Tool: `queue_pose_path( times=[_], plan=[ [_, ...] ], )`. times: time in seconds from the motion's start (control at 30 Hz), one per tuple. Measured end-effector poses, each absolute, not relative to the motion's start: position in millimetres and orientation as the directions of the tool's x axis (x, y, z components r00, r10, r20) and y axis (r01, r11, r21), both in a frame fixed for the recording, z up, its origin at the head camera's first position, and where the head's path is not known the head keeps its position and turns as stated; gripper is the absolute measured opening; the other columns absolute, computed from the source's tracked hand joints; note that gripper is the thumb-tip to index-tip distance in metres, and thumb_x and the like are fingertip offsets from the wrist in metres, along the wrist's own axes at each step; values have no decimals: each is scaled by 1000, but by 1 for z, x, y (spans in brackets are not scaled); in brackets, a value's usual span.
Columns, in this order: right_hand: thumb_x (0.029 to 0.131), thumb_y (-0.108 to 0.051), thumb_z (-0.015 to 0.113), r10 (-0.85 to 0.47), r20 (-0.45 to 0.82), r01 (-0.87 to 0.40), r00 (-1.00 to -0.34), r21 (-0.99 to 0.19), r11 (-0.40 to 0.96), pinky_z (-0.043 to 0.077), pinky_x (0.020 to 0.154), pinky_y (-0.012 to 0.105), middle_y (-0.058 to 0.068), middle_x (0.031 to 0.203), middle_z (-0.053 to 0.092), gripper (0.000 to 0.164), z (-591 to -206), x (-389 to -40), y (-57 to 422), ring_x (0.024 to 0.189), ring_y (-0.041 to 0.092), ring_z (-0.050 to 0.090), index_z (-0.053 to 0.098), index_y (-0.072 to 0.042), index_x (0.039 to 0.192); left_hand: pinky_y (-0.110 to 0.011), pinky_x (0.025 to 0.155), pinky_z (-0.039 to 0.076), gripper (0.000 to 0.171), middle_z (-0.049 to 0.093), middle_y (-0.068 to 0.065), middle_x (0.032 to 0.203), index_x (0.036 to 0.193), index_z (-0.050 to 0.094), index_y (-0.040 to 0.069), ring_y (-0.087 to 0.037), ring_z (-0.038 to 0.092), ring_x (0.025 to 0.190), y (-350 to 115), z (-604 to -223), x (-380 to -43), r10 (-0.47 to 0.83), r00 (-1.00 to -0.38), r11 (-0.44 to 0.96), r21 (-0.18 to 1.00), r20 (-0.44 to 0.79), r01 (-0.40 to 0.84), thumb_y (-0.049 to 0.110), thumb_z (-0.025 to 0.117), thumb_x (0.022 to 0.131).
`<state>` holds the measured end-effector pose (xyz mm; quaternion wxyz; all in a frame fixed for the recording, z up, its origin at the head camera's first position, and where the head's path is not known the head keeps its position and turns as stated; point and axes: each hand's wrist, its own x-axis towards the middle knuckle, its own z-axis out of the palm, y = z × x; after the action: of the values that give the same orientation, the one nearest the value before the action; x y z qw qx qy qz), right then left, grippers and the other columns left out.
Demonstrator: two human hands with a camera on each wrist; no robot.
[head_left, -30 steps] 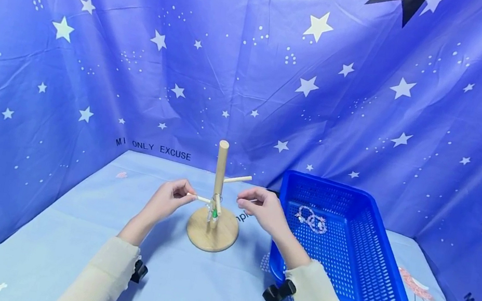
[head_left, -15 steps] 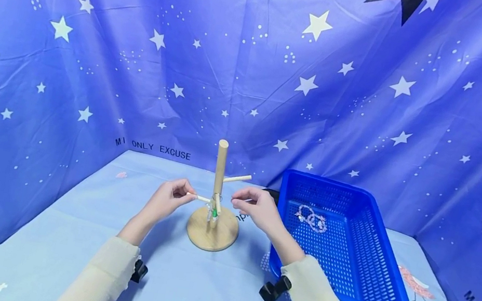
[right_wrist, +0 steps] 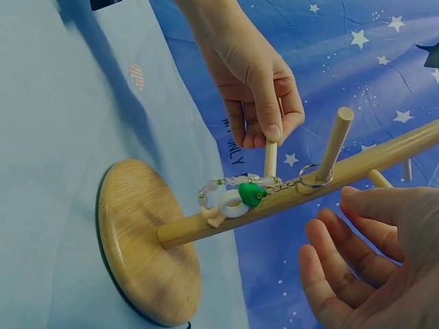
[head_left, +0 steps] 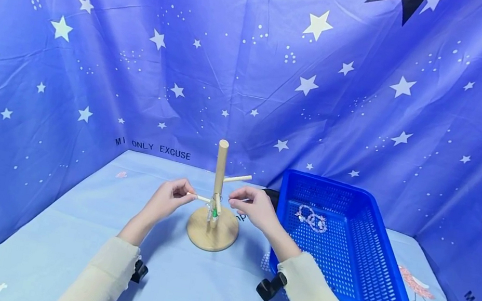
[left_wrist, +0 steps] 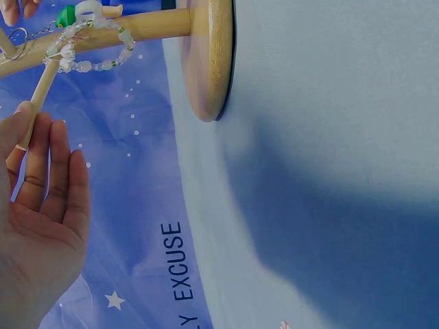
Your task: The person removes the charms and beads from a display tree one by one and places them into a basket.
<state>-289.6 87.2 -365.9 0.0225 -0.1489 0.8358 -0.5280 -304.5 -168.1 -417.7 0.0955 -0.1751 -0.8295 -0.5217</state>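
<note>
A wooden peg stand [head_left: 220, 168] with a round base [head_left: 211, 240] stands upright on the table. My left hand [head_left: 171, 197] pinches the tip of its left peg [left_wrist: 42, 86] between thumb and fingers. A pale beaded bracelet [left_wrist: 110, 63] hangs from that peg. On the front peg [right_wrist: 336, 145] hangs a keychain [right_wrist: 252, 195] by its metal ring, with a green-and-white figure on a short chain. My right hand [head_left: 256, 209] is just right of the post with fingers loosely bent, near the pegs. Nothing shows between its fingers.
A blue perforated basket [head_left: 388, 253] stands right of the stand, beside my right forearm. Pale beaded bracelets [head_left: 312, 220] lie inside it. One peg [head_left: 238, 178] points back right. A starry blue curtain [head_left: 244, 67] hangs behind the light blue tablecloth [head_left: 172, 287].
My right hand has moved slightly left, closer to the post. The left hand keeps its pinch on the peg, and the stand, keychain and basket look unmoved.
</note>
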Motion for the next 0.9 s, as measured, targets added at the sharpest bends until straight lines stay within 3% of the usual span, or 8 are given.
queue_pose_path(
  times=[0.07,0.3,0.53,0.73,0.9],
  plan=[
    [92,-11,71,-277,117,-224,-954,-890,397,61,82,43,17,104,73,16,-366,-290,86,95,34,71,71,0,104,-19,64,48,9,68,-11,84,90,67,1,-7,57,69,-168,-418,-305,188,-921,397,831,341,389,8,71,91],
    [92,-11,70,-292,107,-223,-950,-889,401,61,82,41,14,106,73,16,-370,-293,83,87,17,71,72,-1,104,-19,63,47,7,67,-10,82,90,67,2,-8,56,68,-168,-417,-305,188,-919,397,829,346,394,8,71,91],
    [93,-12,69,-306,95,-221,-947,-884,412,61,79,36,14,106,74,16,-369,-292,78,88,17,71,72,-3,106,-19,63,48,8,68,-12,83,90,67,1,-7,56,68,-169,-418,-305,190,-920,394,831,343,392,8,71,91],
    [93,-10,69,-316,90,-225,-944,-878,423,61,80,41,14,105,74,14,-369,-293,73,89,22,71,73,-4,105,-20,62,47,9,68,-12,83,91,67,1,-6,55,68,-170,-418,-304,194,-919,391,832,343,394,9,71,91],
    [92,-9,69,-306,100,-234,-947,-868,439,61,79,39,13,103,74,13,-369,-293,70,85,18,71,73,-4,103,-20,63,48,10,68,-13,84,91,67,0,-7,56,68,-169,-418,-304,194,-920,390,833,342,392,10,71,91]
  ],
)
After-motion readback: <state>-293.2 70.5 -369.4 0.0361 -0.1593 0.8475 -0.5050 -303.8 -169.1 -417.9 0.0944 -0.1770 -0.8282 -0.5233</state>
